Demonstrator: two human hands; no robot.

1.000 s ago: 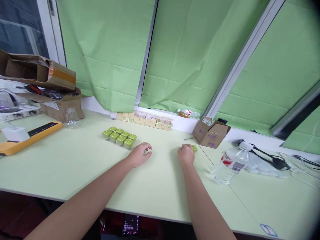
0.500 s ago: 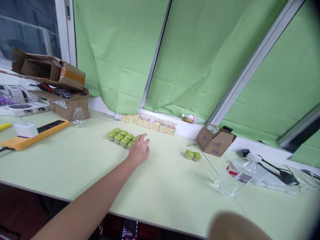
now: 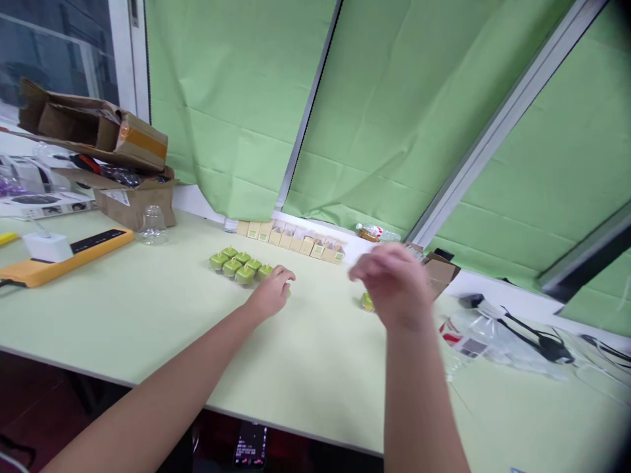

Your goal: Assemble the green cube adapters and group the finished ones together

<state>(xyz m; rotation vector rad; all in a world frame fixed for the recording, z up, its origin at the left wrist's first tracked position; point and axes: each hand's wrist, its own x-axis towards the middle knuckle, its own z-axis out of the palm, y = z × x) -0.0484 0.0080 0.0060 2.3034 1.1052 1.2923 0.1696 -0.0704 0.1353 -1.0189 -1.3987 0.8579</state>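
Observation:
Small green square candles (image 3: 245,274), each with a pale wick and a clear cup, stand in a close group left of the table's middle. My left hand (image 3: 270,293) is at the right end of this group. Its fingers are curled down, and a bit of a green candle (image 3: 288,293) shows under them; the rest is hidden by the hand. My right hand (image 3: 392,286), blurred, hangs above the table with loosely bent fingers and nothing visible in them. Behind it one green candle (image 3: 367,301) shows in part.
Small kraft boxes (image 3: 296,242) line the wall. A cardboard box (image 3: 441,272) and a large clear bottle (image 3: 466,335) stand to the right, beside cables. At left are an orange power strip (image 3: 98,255), a clear glass jar (image 3: 153,226) and stacked cartons (image 3: 140,207).
My right hand has come up from the bottom edge to above the right-hand candles, covering most of them. My left hand has lowered slightly, its fingers more curled.

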